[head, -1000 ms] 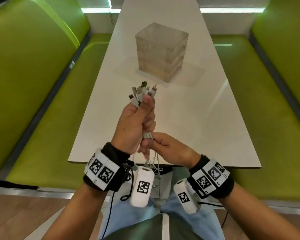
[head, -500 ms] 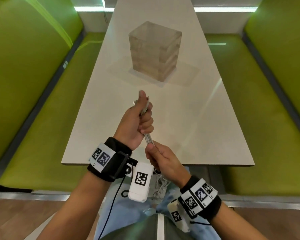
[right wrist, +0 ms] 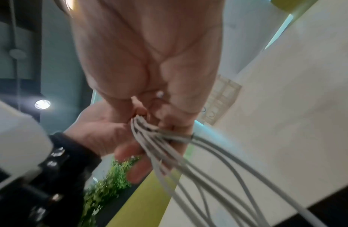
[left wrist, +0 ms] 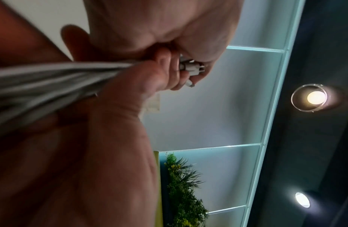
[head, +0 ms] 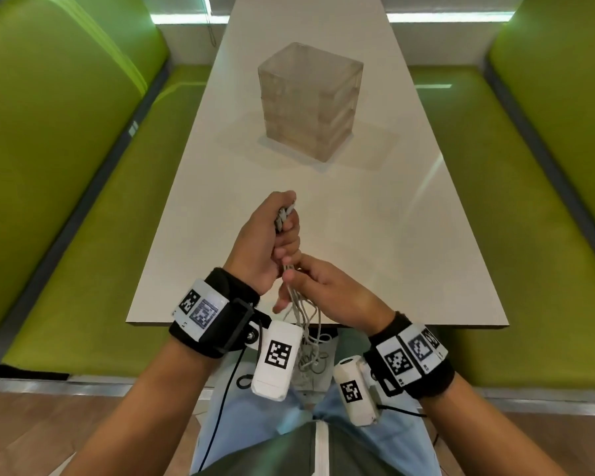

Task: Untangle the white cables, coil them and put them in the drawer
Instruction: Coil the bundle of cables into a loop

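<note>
My left hand (head: 275,235) grips the plug ends of the white cables (head: 304,316) in a fist above the near end of the table (head: 409,269). The plugs (left wrist: 190,67) poke out past its curled fingers. Just below it, my right hand (head: 320,286) pinches the same bundle (right wrist: 169,147), and the strands hang down in loose tangled loops over my lap. The translucent drawer unit (head: 310,101) stands farther up the table, with its drawers closed.
Green padded benches (head: 66,166) run along both sides of the white table. The table's near edge (head: 426,326) lies just beyond my wrists. A black sensor lead (head: 220,407) dangles from my left wristband.
The plug ends, fanned out above my left fist a second ago, are now drawn down into it. My right hand slid down the bundle and came back up under the left hand.
</note>
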`<state>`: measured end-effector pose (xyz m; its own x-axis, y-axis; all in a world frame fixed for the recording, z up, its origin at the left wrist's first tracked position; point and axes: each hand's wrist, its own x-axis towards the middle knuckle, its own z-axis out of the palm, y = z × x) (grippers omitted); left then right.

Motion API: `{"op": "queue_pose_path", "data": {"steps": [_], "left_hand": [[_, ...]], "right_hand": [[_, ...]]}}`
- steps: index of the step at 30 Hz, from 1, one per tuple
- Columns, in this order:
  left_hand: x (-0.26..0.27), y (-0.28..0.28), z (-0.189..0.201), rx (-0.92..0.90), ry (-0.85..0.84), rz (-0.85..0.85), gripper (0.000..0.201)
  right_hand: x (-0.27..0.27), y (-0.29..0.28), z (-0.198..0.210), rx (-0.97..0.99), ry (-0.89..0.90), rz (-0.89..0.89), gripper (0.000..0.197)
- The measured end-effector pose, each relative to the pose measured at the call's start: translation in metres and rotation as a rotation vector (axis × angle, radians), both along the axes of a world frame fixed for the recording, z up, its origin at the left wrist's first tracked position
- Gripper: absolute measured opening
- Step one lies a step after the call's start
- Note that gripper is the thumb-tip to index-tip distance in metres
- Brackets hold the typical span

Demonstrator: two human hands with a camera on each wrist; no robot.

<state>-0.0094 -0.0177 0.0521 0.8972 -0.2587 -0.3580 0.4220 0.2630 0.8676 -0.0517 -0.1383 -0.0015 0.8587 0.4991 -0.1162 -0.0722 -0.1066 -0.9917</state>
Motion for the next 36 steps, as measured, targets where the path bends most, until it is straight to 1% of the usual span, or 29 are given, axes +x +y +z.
{"op": "queue_pose_path", "data": {"steps": [1, 3, 4, 5, 6, 7, 8, 9, 11, 13, 15, 16, 18, 20, 23, 26, 27, 30, 31, 32, 33, 34, 35, 36], "left_hand": [[0.0, -0.001, 0.001, 0.04, -0.045, 0.003, 0.044], [0.0, 0.0, -0.002, 0.204, -0.209, -0.013, 0.048], [-0.001, 0.002, -0.005, 0.292, -0.283, -0.039, 0.058], [-0.003, 0.004, -0.008, 0.333, -0.331, -0.077, 0.074], [-0.006, 0.008, -0.013, 0.323, -0.356, -0.137, 0.09], [-0.01, 0.01, -0.019, 0.267, -0.363, -0.21, 0.099], [-0.014, 0.013, -0.024, 0.202, -0.368, -0.277, 0.1], [-0.019, 0.014, -0.028, 0.136, -0.352, -0.322, 0.098], [-0.028, 0.014, -0.035, 0.077, -0.285, -0.358, 0.093], [-0.034, 0.018, -0.048, 0.122, -0.29, -0.415, 0.085], [-0.042, 0.022, -0.055, 0.221, -0.328, -0.478, 0.063], [-0.044, 0.022, -0.056, 0.248, -0.328, -0.472, 0.053], [-0.046, 0.02, -0.058, 0.255, -0.327, -0.404, 0.036], [-0.047, 0.015, -0.057, 0.263, -0.369, -0.389, 0.025], [-0.051, 0.011, -0.059, 0.325, -0.419, -0.39, 0.027], [-0.05, 0.007, -0.055, 0.3, -0.477, -0.314, 0.024], [-0.048, 0.005, -0.053, 0.276, -0.487, -0.294, 0.022], [-0.042, 0.005, -0.053, 0.193, -0.495, -0.281, 0.013], [-0.041, 0.005, -0.053, 0.179, -0.494, -0.286, 0.011], [-0.039, 0.006, -0.054, 0.171, -0.48, -0.275, 0.009], [-0.038, 0.007, -0.055, 0.186, -0.453, -0.241, 0.015], [-0.036, 0.009, -0.056, 0.212, -0.428, -0.201, 0.022], [-0.034, 0.012, -0.057, 0.239, -0.409, -0.17, 0.027], [-0.031, 0.015, -0.058, 0.264, -0.4, -0.16, 0.03]], "right_hand": [[0.0, 0.003, 0.001, 0.013, 0.005, -0.026, 0.017], [0.0, 0.005, -0.003, 0.076, 0.035, -0.058, 0.022], [0.0, 0.004, -0.006, 0.113, 0.041, -0.066, 0.023], [-0.001, 0.002, -0.007, 0.145, 0.04, -0.068, 0.023], [-0.002, 0.0, -0.008, 0.168, 0.039, -0.071, 0.023], [-0.003, -0.002, -0.008, 0.186, 0.038, -0.075, 0.023], [-0.004, -0.005, -0.007, 0.198, 0.037, -0.079, 0.023], [-0.005, -0.006, -0.007, 0.212, 0.04, -0.083, 0.024], [-0.005, -0.011, -0.004, 0.247, 0.05, -0.107, 0.025], [-0.005, -0.015, -0.001, 0.257, 0.049, -0.119, 0.027], [-0.006, -0.015, 0.001, 0.24, 0.047, -0.111, 0.028], [-0.006, -0.013, 0.002, 0.223, 0.048, -0.113, 0.028], [-0.007, -0.011, 0.004, 0.16, 0.021, -0.152, 0.026], [-0.004, -0.01, 0.008, 0.06, -0.05, -0.203, 0.023], [0.002, -0.014, 0.012, -0.115, -0.167, -0.223, 0.018], [0.006, -0.014, 0.014, -0.24, -0.219, -0.25, 0.02], [0.006, -0.015, 0.015, -0.234, -0.225, -0.248, 0.021], [0.004, -0.017, 0.019, -0.114, -0.184, -0.21, 0.025], [0.002, -0.017, 0.021, -0.099, -0.182, -0.226, 0.023], [0.0, -0.016, 0.022, -0.136, -0.197, -0.282, 0.017], [-0.001, -0.018, 0.022, -0.226, -0.219, -0.355, 0.012], [-0.002, -0.021, 0.022, -0.35, -0.213, -0.408, 0.023], [-0.004, -0.026, 0.025, -0.496, -0.166, -0.396, 0.035], [-0.005, -0.032, 0.032, -0.643, -0.089, -0.292, 0.04]]}}
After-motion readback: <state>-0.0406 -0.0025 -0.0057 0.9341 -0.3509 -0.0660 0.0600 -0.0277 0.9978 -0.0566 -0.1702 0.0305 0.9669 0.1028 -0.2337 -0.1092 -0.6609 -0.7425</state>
